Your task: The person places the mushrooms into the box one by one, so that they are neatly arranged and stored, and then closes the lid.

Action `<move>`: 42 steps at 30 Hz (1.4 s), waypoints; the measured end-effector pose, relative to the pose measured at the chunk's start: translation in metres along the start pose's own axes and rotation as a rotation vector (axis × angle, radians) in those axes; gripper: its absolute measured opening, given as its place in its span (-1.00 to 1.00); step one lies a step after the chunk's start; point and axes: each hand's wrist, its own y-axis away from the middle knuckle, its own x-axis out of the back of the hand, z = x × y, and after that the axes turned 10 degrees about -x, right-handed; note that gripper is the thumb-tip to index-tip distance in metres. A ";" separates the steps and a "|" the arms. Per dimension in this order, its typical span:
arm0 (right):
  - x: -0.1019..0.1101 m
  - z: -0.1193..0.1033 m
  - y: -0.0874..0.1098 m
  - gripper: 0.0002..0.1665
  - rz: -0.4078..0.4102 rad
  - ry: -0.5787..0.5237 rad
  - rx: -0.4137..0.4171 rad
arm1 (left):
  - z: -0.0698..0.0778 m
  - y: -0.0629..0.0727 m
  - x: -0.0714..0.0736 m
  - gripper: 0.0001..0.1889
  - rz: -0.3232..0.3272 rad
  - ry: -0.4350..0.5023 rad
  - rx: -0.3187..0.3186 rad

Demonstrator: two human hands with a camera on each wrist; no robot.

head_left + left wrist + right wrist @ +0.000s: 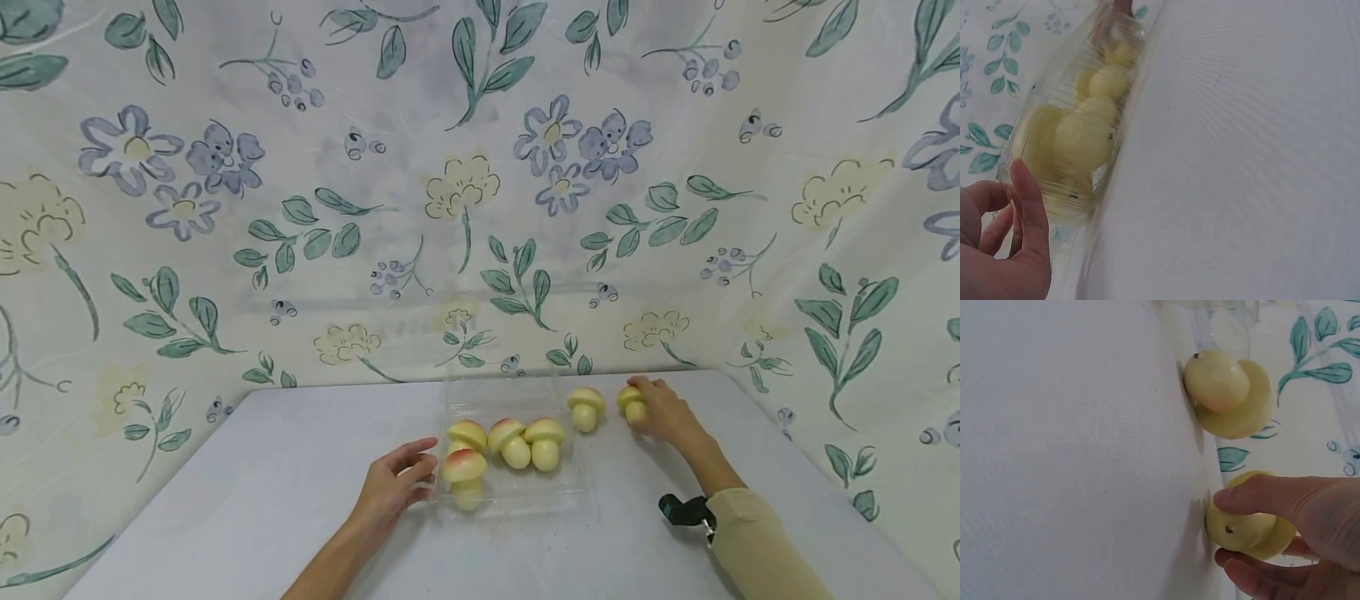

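Observation:
Near the back right of the table, my right hand (670,412) grips a yellow toy mushroom (1250,525) between thumb and fingers. Just left of it a second toy mushroom (586,408) stands on the table, and it also shows in the right wrist view. A clear plastic box (525,497) holds several toy mushrooms (507,442), some with reddish caps. My left hand (393,483) is at the box's left side, fingers loosely bent. In the left wrist view, a fingertip (1019,172) meets the near end of the box.
A black strap-like device (684,510) sits by the right sleeve, above the table. The white table (300,500) backs onto a floral curtain (465,208), which also rises along both sides. The box's clear lid (498,392) stands raised at the back.

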 end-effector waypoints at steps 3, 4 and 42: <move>-0.001 0.001 -0.001 -0.23 -0.009 -0.005 -0.013 | -0.001 0.000 0.000 -0.57 0.001 0.003 0.003; -0.001 0.001 -0.001 -0.23 -0.010 -0.007 -0.015 | -0.001 0.000 0.001 -0.58 0.001 0.003 0.004; 0.012 -0.015 0.002 -0.19 0.055 -0.025 0.057 | -0.002 -0.001 0.001 -0.59 0.004 -0.032 0.009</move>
